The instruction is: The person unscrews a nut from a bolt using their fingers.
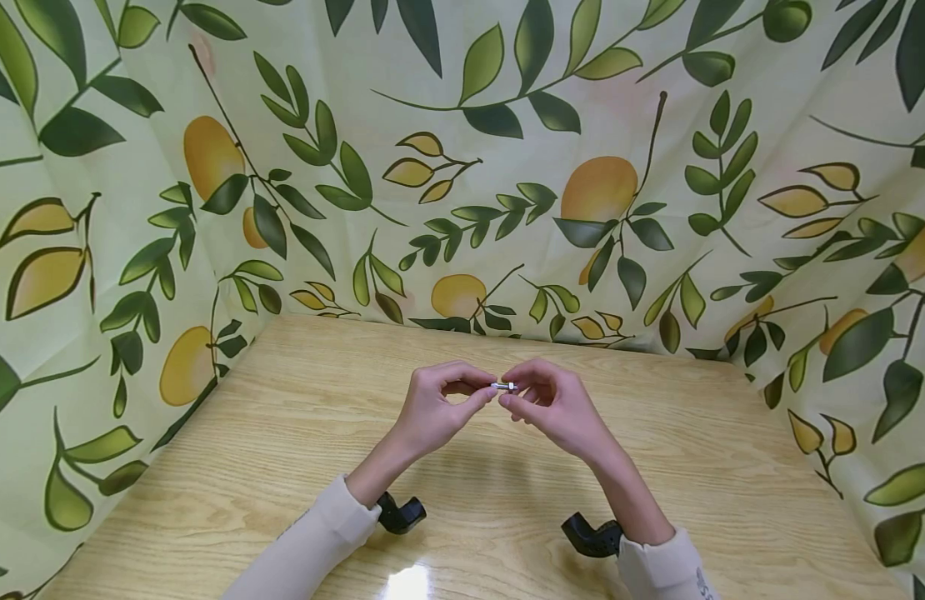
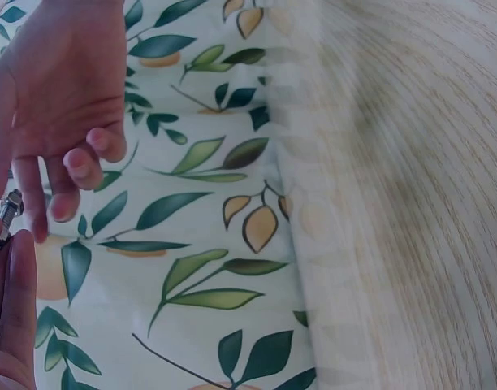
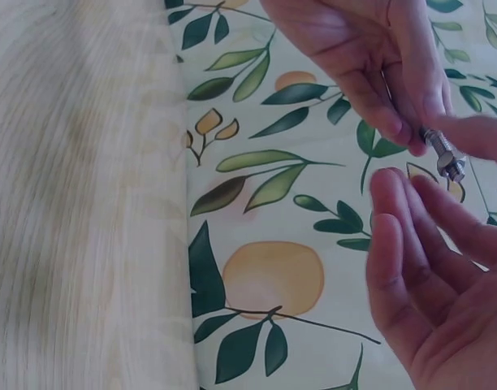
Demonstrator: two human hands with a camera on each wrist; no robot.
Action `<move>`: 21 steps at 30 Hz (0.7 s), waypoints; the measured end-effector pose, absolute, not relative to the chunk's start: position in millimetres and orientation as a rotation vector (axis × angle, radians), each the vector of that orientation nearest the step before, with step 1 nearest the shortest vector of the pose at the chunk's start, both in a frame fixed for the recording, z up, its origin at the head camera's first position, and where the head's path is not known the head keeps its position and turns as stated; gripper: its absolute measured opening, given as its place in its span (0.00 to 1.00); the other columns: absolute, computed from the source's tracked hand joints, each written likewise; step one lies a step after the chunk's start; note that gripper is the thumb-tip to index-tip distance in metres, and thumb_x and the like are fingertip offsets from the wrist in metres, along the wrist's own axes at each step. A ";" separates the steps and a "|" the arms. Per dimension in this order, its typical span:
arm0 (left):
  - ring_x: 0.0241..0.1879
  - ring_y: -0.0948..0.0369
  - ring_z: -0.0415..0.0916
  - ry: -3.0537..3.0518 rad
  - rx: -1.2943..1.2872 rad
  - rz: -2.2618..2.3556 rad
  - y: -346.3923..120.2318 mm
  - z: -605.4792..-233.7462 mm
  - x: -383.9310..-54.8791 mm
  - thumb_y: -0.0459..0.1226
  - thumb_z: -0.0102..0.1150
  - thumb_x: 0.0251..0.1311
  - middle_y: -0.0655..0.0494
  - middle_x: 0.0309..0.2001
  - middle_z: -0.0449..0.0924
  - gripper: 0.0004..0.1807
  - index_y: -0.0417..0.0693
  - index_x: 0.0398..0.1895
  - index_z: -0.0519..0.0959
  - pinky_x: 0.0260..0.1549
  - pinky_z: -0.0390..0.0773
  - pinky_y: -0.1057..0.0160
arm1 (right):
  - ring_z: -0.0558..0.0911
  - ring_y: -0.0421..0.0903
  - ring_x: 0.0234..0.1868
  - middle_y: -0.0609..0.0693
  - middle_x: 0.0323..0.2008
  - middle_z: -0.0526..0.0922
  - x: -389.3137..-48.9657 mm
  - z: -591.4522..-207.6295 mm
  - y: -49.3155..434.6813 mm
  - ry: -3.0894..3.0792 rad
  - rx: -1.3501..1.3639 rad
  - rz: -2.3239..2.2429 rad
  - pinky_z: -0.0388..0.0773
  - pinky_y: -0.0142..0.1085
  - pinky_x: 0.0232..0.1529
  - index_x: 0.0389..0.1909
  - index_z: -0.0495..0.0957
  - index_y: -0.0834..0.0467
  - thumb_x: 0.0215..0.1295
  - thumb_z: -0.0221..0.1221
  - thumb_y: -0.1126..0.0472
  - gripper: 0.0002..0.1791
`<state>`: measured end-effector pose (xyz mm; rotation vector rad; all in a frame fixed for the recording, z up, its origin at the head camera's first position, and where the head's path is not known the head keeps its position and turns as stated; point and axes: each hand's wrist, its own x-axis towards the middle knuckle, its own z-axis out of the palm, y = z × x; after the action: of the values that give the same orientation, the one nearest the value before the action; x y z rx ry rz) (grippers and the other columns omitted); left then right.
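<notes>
A small silvery metal bolt (image 1: 502,386) with a nut (image 1: 512,387) near its right end is held level above the table. My left hand (image 1: 443,404) pinches the bolt's left end between thumb and fingertips. Around the nut end is my right hand (image 1: 552,404), thumb below and fingers above, with the nut showing in the gap between them. In the left wrist view the nut (image 2: 15,200) sits between the right thumb and forefinger, seemingly clear of both. The right wrist view shows the bolt's threaded shank (image 3: 435,143); the end in the left fingers is hidden.
Under both hands lies a light wood-grain table (image 1: 305,433). A cloth (image 1: 342,250) printed with leaves and fruit hangs behind it and along both sides. A black curved wrist mount (image 1: 404,514) sticks out by the left cuff, another mount (image 1: 588,536) by the right.
</notes>
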<state>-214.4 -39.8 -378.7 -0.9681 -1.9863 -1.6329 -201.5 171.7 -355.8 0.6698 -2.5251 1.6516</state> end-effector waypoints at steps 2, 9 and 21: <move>0.34 0.60 0.89 -1.992 -0.967 -1.627 -39.7 -378.2 -214.0 0.30 0.72 0.61 0.49 0.36 0.91 0.04 0.41 0.38 0.89 0.38 0.90 0.64 | 0.86 0.46 0.29 0.60 0.39 0.86 -202.1 -355.9 172.3 -2.548 0.683 1.648 0.85 0.37 0.29 0.47 0.83 0.64 0.70 0.66 0.61 0.11; 0.34 0.60 0.89 -2.001 -0.963 -1.632 -40.1 -377.5 -213.9 0.31 0.72 0.61 0.49 0.36 0.91 0.04 0.41 0.39 0.89 0.37 0.90 0.64 | 0.87 0.51 0.30 0.60 0.39 0.86 -202.6 -356.4 172.8 -2.535 0.708 1.666 0.87 0.39 0.33 0.45 0.83 0.62 0.72 0.63 0.62 0.07; 0.35 0.61 0.89 -2.004 -0.962 -1.640 -39.6 -378.2 -213.8 0.30 0.72 0.61 0.50 0.37 0.90 0.04 0.42 0.39 0.89 0.38 0.90 0.64 | 0.87 0.47 0.29 0.59 0.37 0.87 -200.8 -355.3 171.8 -2.465 0.687 1.635 0.86 0.36 0.30 0.44 0.82 0.62 0.64 0.68 0.68 0.09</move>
<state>-213.8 -39.6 -378.2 -0.9624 -2.0042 -1.6399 -200.8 171.8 -355.3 0.6872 -2.4654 1.6350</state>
